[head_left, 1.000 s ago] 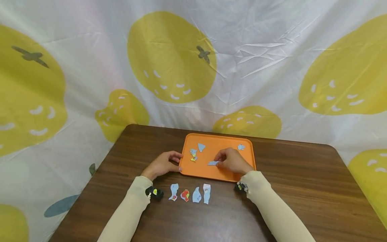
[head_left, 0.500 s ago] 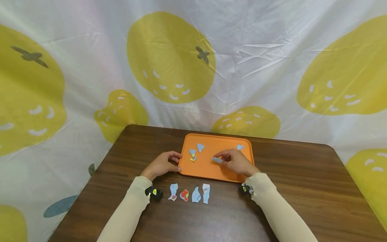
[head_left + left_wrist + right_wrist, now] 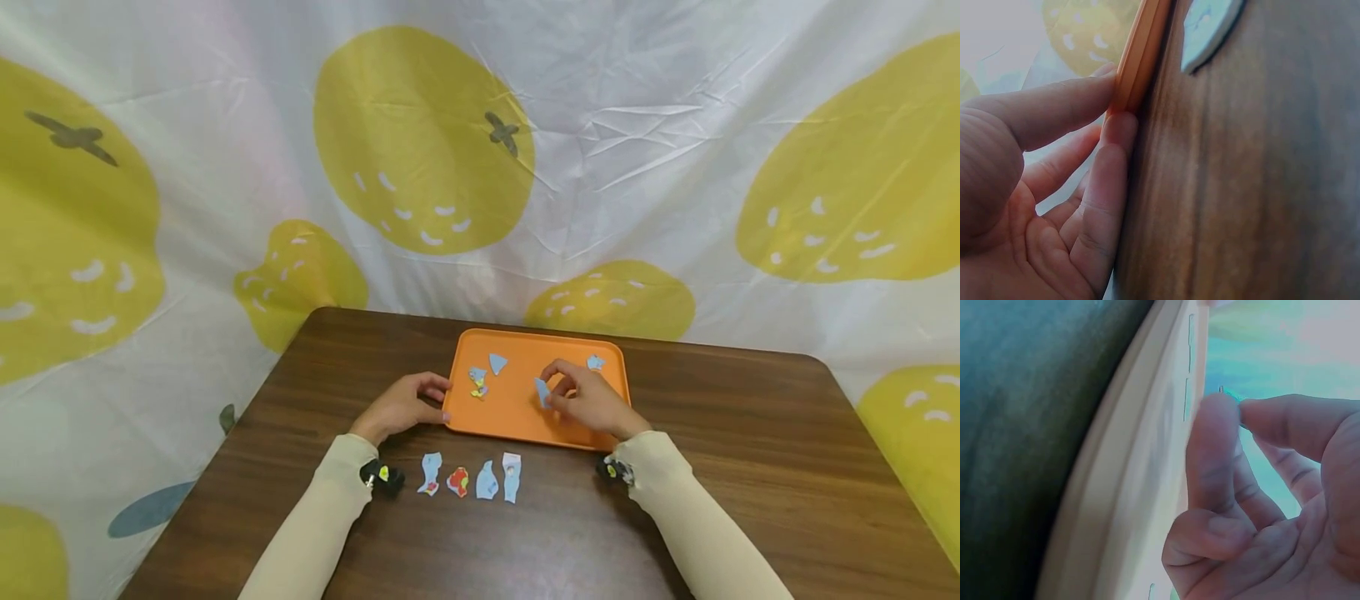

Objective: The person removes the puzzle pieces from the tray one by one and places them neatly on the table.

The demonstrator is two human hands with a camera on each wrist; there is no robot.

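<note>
My right hand [image 3: 592, 402] is over the orange tray [image 3: 517, 427], pinching a pale blue puzzle piece [image 3: 542, 392] between thumb and fingertips. The right wrist view shows only a thin edge of that piece [image 3: 1230, 394] at the fingertips. My left hand [image 3: 401, 408] is at the tray's left side; in the left wrist view its thumb and fingers grip the tray rim [image 3: 1138, 62]. Lying on the tray are a triangular blue piece [image 3: 497, 363], a blue and yellow piece [image 3: 477, 381] and a small blue piece [image 3: 595, 362] near the far right corner.
On the brown table [image 3: 720, 467], in front of the tray, several irregular pieces lie in a row: a blue one with red [image 3: 431, 472], a red one [image 3: 457, 481], and two pale blue ones [image 3: 487, 481]. A fruit-print curtain [image 3: 570, 167] hangs behind the table.
My right hand has raised the blue piece from lying flat on the tray and tilted it upright, fingers spreading more. The left hand has stayed at the tray's side.
</note>
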